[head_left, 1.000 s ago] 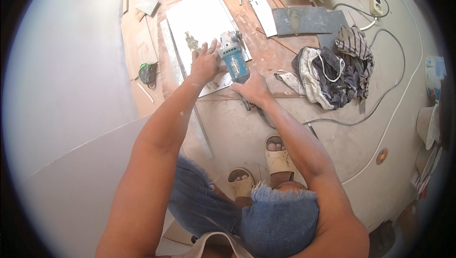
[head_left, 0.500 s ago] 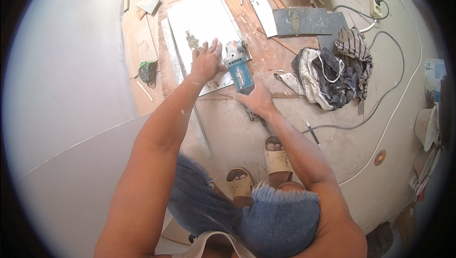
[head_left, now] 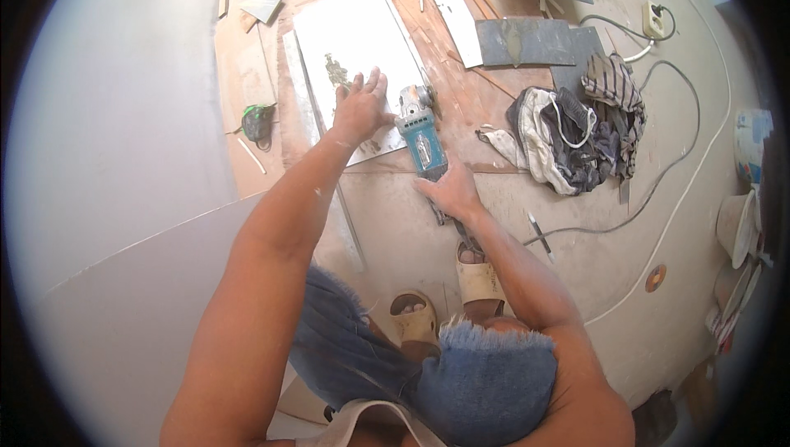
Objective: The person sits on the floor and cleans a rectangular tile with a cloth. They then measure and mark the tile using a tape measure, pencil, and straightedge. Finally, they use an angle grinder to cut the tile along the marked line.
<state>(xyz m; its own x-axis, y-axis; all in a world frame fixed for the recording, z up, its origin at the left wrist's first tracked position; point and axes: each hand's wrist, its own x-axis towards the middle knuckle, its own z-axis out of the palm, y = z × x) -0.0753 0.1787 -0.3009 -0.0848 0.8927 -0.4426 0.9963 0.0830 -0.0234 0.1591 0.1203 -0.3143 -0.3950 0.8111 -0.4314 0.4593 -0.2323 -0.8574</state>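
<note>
My left hand [head_left: 360, 110] lies flat on a large white tile [head_left: 362, 32], fingers spread, beside a dark, rough patch. In my right hand [head_left: 454, 188] is a teal angle grinder [head_left: 423, 141], gripped round the dark rear of its body. The grinder's metal head lies along the right edge of the tile, just right of my left fingers. Its disc is blurred, and where it meets the tile cannot be made out. Under the tile is a brown wooden board [head_left: 473, 130]. A long pale strip [head_left: 301, 89] runs along the tile's left side.
Dark grey tile pieces [head_left: 527, 42] lie at the far right, near a crumpled heap of cloth [head_left: 568, 138]. A power cord [head_left: 658, 192] curves over the floor towards a socket block [head_left: 652, 21]. A marker [head_left: 540, 233] and a loose disc [head_left: 655, 277] lie to the right.
The grinder has slid slightly towards me along the tile's right edge, my right hand moving with it. My left hand stays pressed on the tile.
</note>
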